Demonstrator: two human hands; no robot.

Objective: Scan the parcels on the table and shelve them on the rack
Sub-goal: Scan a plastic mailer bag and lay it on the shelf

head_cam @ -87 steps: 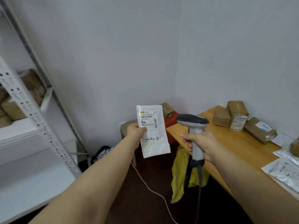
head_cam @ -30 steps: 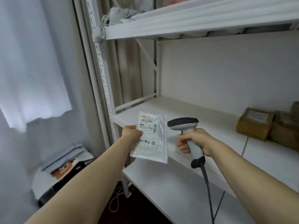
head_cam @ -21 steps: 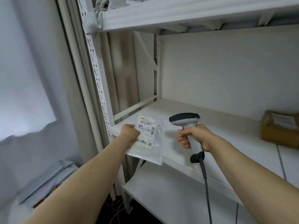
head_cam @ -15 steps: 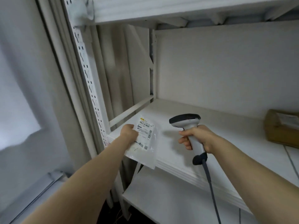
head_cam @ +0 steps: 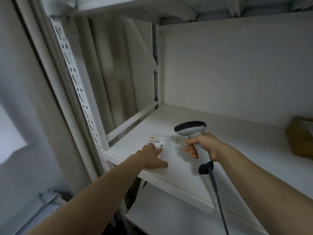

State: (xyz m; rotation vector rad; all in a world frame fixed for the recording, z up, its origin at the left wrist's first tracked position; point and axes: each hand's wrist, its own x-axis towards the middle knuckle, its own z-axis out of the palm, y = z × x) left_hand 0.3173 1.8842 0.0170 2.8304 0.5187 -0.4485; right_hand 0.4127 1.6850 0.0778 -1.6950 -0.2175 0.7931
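A: What are the hands doing?
B: The left hand (head_cam: pixel 149 157) lies flat, fingers straight, on the white parcel (head_cam: pixel 158 141); the right hand (head_cam: pixel 205 145) grips the scanner (head_cam: pixel 190 128) by its handle.
A: And the parcel?
B: Flat on the rack shelf (head_cam: pixel 237 150), near its front left corner. A brown box (head_cam: pixel 299 136) sits farther right.

A pleated beige curtain (head_cam: pixel 115 73) hangs in long folds. A crumpled pale cloth (head_cam: pixel 57 7) sits above-left of the curtain, and blurred flat sheets (head_cam: pixel 40 206) lie far below-left of it.
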